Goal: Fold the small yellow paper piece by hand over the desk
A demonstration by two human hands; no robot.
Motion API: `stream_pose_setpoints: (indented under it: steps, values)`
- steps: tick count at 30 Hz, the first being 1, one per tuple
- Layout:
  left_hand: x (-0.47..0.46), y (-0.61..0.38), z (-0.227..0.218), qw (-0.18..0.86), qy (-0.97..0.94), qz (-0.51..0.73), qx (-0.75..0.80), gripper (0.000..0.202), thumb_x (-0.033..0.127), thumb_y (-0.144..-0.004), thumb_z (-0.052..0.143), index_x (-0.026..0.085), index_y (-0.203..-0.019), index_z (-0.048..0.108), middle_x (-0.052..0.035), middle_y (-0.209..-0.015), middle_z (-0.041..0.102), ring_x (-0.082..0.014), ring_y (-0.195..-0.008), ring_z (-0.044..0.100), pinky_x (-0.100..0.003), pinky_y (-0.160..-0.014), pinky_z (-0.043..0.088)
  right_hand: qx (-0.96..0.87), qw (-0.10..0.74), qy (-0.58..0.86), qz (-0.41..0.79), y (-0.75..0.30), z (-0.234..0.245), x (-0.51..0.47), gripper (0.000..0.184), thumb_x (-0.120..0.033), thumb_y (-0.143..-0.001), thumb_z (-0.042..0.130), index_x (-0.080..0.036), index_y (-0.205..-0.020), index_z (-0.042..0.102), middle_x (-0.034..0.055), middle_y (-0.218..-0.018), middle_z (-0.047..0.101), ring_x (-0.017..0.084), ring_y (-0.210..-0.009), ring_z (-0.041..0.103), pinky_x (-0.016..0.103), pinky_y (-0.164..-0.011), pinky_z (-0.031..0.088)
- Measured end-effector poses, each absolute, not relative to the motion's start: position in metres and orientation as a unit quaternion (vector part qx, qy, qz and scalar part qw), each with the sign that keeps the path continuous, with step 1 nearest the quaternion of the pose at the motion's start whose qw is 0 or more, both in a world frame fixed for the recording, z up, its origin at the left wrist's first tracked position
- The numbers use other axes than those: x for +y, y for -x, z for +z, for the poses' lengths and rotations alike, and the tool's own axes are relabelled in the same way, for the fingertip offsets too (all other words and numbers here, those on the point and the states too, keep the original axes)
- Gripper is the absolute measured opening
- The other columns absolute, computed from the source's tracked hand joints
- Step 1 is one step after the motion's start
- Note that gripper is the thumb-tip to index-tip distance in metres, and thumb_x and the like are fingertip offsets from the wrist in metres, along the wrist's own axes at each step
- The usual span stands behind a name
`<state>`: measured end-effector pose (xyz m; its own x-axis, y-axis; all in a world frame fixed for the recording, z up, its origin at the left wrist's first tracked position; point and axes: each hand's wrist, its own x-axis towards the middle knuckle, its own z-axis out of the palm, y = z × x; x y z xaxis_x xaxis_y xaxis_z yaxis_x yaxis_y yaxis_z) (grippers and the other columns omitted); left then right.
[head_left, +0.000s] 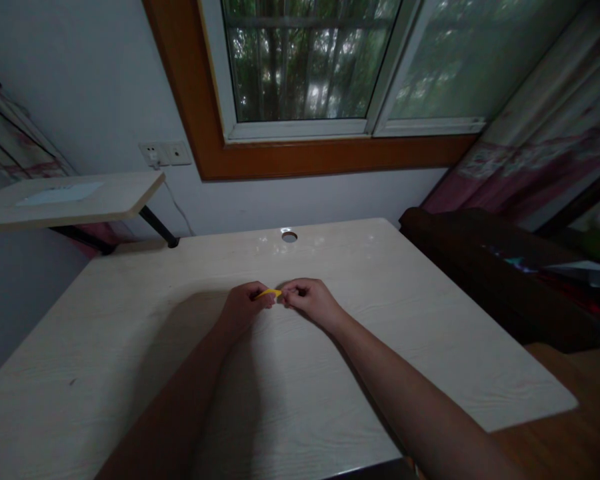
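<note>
Both of my hands rest on a pale wooden desk [130, 313], near its middle. My left hand [244, 307] and my right hand [311, 300] meet fingertip to fingertip, each with fingers curled in a pinch. Between them they hold a small yellow object [270, 293], thin and slightly curved. Each hand pinches one end of it. What the yellow thing is I cannot make out.
A round cable hole [289, 236] sits near the desk's far edge. A raised side shelf [70, 200] stands at the left, below a wall socket [166, 154]. A window [310, 67] is ahead, a curtain [545, 147] and dark furniture [485, 260] to the right.
</note>
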<state>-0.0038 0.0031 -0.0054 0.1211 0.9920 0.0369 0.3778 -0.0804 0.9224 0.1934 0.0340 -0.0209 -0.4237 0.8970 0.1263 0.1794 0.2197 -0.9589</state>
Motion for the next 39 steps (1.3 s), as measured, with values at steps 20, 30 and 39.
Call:
stream_pose_setpoints:
  steps: [20,30,39]
  values:
    - [0.0039,0.0051,-0.0047,0.390,-0.630,0.376,0.557,0.027,0.044,-0.078,0.063,0.018,-0.075,0.070,-0.0021,-0.070,0.071,-0.0171,-0.068,0.065,-0.025,-0.064,0.047,-0.700,0.369,0.380,0.479,-0.1948,-0.0177,0.0353,0.025,-0.035,-0.081,0.064,-0.014,-0.091,0.074,0.0045,-0.076,0.070,0.012,-0.065,0.058,0.023,-0.060,0.044]
    - [0.0047,0.0046,-0.0081,0.410,-0.622,0.377,0.551,0.028,0.045,-0.078,0.064,0.018,-0.078,0.071,-0.0032,-0.073,0.073,-0.0188,-0.072,0.067,-0.027,-0.066,0.050,-0.700,0.378,0.398,0.456,-0.1931,-0.0196,0.0358,0.018,-0.028,-0.077,0.065,-0.014,-0.086,0.074,0.0035,-0.075,0.069,0.012,-0.065,0.057,0.023,-0.061,0.044]
    - [0.0027,0.0032,-0.0012,0.451,-0.592,0.392,0.541,0.027,0.044,-0.079,0.065,0.018,-0.078,0.073,-0.0043,-0.074,0.074,-0.0189,-0.073,0.069,-0.029,-0.070,0.053,-0.701,0.387,0.410,0.438,-0.1937,-0.0185,0.0344,0.019,-0.030,-0.078,0.065,-0.014,-0.084,0.073,0.0018,-0.070,0.065,0.011,-0.061,0.052,0.022,-0.059,0.041]
